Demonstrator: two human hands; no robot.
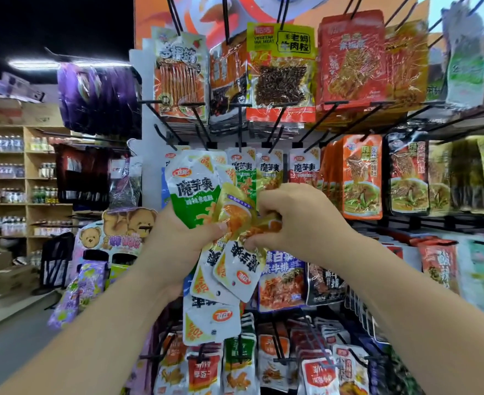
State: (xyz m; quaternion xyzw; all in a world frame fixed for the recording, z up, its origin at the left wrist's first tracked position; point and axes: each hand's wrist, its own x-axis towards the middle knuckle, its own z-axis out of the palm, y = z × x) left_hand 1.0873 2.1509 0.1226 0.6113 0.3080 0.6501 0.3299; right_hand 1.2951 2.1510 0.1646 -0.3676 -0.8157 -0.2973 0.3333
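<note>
I stand in front of a shop rack hung with snack packets. My left hand (182, 236) grips a bunch of small packets: a green and white one (193, 192) stands upright on top, and several white and yellow ones (215, 283) hang upside down below my fist. My right hand (295, 220) pinches a yellow packet (236, 212) in the middle of that bunch, thumb below and fingers curled over it. Both hands meet at the centre of the view, just in front of a row of like packets on hooks (272, 166).
Black metal hooks (325, 118) stick out of the rack towards me, loaded with larger orange, yellow and red bags (282, 72). More packets (317, 372) hang low down. To the left are a bear-printed display (121, 229), wooden shelves of bottles (6, 172) and an aisle floor.
</note>
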